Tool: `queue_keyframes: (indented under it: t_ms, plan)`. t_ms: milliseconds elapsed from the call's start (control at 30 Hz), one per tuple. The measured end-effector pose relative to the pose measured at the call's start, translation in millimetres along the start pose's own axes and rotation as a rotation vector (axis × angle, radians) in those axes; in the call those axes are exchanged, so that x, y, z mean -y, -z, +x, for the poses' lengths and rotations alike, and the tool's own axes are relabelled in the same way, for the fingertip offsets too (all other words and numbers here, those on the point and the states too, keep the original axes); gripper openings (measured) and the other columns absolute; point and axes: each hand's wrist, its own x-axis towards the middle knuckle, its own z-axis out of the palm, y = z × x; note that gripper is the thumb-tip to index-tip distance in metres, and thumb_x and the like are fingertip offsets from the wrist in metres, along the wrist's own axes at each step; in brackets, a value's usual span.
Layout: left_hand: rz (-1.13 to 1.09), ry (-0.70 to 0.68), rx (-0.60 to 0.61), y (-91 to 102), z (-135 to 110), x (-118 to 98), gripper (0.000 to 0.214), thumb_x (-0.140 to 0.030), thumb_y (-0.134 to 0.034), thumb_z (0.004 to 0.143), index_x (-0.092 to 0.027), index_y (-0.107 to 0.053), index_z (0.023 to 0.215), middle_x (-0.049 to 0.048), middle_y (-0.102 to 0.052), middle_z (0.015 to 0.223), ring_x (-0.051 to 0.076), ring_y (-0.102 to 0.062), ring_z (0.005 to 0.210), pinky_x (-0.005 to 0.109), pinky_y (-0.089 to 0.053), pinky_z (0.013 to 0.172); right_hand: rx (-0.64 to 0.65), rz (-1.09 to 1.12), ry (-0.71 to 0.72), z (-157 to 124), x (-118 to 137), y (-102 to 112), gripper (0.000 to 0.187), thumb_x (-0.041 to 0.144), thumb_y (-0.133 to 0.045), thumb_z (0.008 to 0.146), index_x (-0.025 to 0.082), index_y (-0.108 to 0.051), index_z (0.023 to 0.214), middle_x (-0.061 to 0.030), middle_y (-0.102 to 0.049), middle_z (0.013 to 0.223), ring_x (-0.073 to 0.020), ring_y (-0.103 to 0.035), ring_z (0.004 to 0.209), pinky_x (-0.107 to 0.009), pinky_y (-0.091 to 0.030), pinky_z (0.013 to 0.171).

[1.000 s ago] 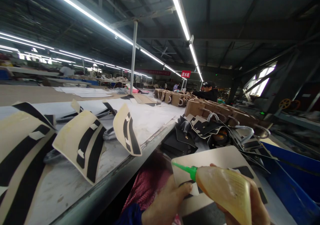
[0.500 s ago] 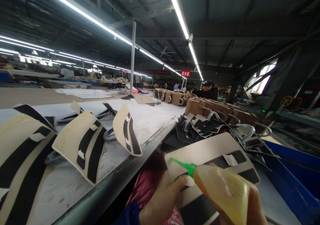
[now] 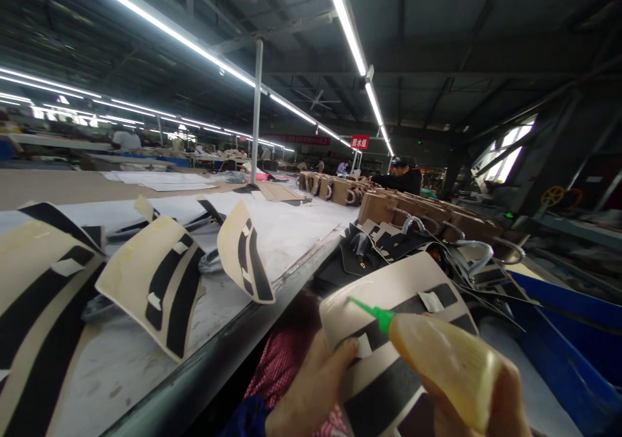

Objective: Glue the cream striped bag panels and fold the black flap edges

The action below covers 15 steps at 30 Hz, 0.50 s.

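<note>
**While the nozzle hangs over the panel, stray glue is the main risk**

Because the right hand (image 3: 486, 404) is wrapped tightly round the soft yellowish glue bottle (image 3: 447, 366), any extra squeeze would probably push out more than a thin bead. The green nozzle (image 3: 372, 313) points up and to the left, and its tip lies over the cream face of the cream-and-black panel (image 3: 389, 285). Whether the tip touches the surface cannot be told from this angle. A blob there could run onto the black strips or the small white tabs, where it would likely show.

The left hand (image 3: 315, 392) grips the panel at its near left edge, with the thumb (image 3: 347, 349) pressed on top and the fingers hidden beneath. The panel is held in the air, tilted and bowed, in front of the person and just right of the table edge (image 3: 233, 346) — nothing backs it. Pressure from the nozzle could flex it and let the line wander. The thumb also sits close to the nozzle, so it could pick up wet glue and smear it.

Below the panel lies a red checked cloth (image 3: 286, 359), which would catch any drip. Just beyond it is a heap of black and cream parts (image 3: 389, 246), near enough to snag the far edge if the panel swings. Two similar curved panels (image 3: 160, 288) lie on the table to the left — well apart from the bottle.
</note>
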Motion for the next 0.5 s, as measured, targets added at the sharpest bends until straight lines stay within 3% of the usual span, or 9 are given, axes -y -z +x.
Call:
queue_keyframes:
  t_ms: [100, 233, 367, 500]
  plan:
    - [-0.059, -0.028, 0.007, -1.7, 1.2, 1.4, 0.043, -0.04, -0.078, 0.08, -0.022, -0.074, 0.118, 0.0077, -0.074, 0.123, 0.033, -0.058, 0.127, 0.043, -0.043, 0.111, 0.099, 0.11, -0.034, -8.4, 4.5, -0.6, 0.048, 0.046, -0.083, 0.064, 0.028, -0.07, 0.106, -0.0093, -0.072, 0.101, -0.0356, -0.07, 0.094, -0.048, -0.06, 0.075]
    - [-0.035, 0.021, -0.033, 3.1, 1.0, 4.7, 0.043, -0.04, -0.078, 0.08, -0.021, -0.074, 0.118, 0.0093, -0.072, 0.126, 0.034, -0.058, 0.128, 0.042, -0.045, 0.109, 0.055, 0.062, 0.068, -9.9, 6.4, -1.3, 0.05, 0.037, -0.086, 0.064, 0.031, -0.067, 0.11, -0.0039, -0.07, 0.101, -0.0286, -0.07, 0.088, -0.047, -0.059, 0.081]
    - [-0.001, 0.031, -0.026, 10.5, -0.8, 7.9, 0.043, -0.042, -0.078, 0.08, -0.021, -0.074, 0.117, 0.0088, -0.069, 0.133, 0.034, -0.052, 0.135, 0.04, -0.043, 0.112, 0.192, 0.07, 0.083, -2.4, 6.4, -4.8, 0.046, 0.045, -0.077, 0.073, 0.027, -0.064, 0.113, -0.0096, -0.071, 0.109, -0.0319, -0.07, 0.094, -0.045, -0.059, 0.074]
    - [0.091, 0.086, -0.066, 16.8, -3.4, 8.6, 0.053, -0.048, -0.076, 0.08, -0.018, -0.07, 0.124, 0.0103, -0.07, 0.13, 0.035, -0.053, 0.134, 0.043, -0.039, 0.115, -0.092, -0.151, 0.188, 7.7, 13.1, -12.4, 0.051, 0.041, -0.085, 0.065, 0.024, -0.062, 0.107, -0.0034, -0.067, 0.097, -0.0227, -0.065, 0.081, -0.036, -0.054, 0.068]
